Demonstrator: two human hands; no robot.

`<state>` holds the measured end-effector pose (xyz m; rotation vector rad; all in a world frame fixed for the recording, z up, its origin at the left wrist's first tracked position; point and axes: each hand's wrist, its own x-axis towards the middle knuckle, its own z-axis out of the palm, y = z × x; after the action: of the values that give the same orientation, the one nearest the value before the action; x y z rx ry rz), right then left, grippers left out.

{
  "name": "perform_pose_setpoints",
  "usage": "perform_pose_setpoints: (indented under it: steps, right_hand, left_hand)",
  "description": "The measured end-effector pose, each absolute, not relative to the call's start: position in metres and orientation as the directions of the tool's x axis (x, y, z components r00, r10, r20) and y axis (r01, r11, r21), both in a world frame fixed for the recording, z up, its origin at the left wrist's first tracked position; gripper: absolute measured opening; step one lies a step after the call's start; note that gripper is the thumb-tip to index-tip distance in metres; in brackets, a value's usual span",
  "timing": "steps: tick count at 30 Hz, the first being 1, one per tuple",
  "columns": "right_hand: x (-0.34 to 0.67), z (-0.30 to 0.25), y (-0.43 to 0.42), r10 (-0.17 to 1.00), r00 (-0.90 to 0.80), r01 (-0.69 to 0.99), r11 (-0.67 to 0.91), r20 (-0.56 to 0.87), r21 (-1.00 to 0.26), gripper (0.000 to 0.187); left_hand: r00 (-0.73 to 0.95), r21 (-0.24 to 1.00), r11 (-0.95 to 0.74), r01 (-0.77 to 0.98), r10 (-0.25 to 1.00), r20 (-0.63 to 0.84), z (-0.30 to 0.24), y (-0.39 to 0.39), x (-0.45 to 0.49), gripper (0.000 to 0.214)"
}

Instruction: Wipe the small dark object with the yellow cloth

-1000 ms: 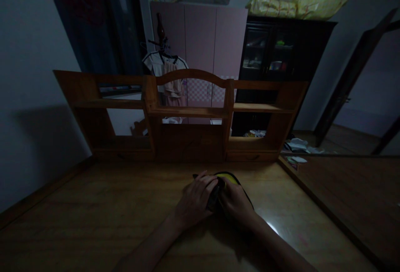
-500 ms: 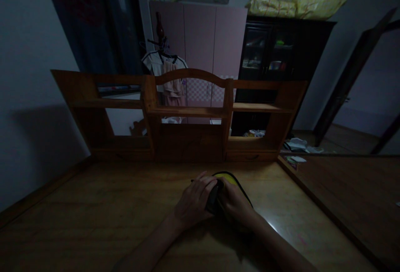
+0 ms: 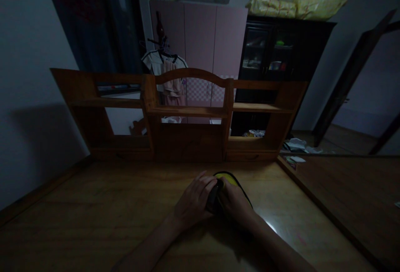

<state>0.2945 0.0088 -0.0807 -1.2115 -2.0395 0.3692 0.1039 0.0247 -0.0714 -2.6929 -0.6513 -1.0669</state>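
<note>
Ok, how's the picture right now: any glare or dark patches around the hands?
Head view: dim overall, with a bright glare streak on the tabletop, right of the right hand; head view: the dark item by the left hand shows little detail, and a broad shadow falls on the left wall.
</note>
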Motion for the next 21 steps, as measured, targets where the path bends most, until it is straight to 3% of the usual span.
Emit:
perform_pose_setpoints:
  steps: [5,8,15,21]
  right_hand:
    - [0.2995,-0.087,0.0121,0.863,-0.266,0.75,0.465,0.428,-0.471,0.029]
    - [0.3013,-0.0889,0.0143,0.874,-0.253,0.785,0.436,0.415,-0.44,0.023]
    - [0.2999,-0.0896,0.0132,0.858,-0.272,0.758,0.47,0.435,-0.453,0.024]
    - [0.2973,-0.0817,0.0084,0.836,-0.29,0.651,0.529,0.467,-0.544,0.024]
  left_hand:
    - [0.643,0.019,-0.898,0.44,0.329,0.692,-0.0714,0.0257,0.1035,0.073]
    - [0.638,0.019,-0.894,0.447,0.334,0.694,-0.0716,0.0257,0.1037,0.073]
    - [0.642,-0.019,-0.887,0.461,0.318,0.698,-0.0713,0.0259,0.1034,0.074]
    - [0.649,-0.01,-0.887,0.462,0.33,0.686,-0.071,0.0256,0.1029,0.071]
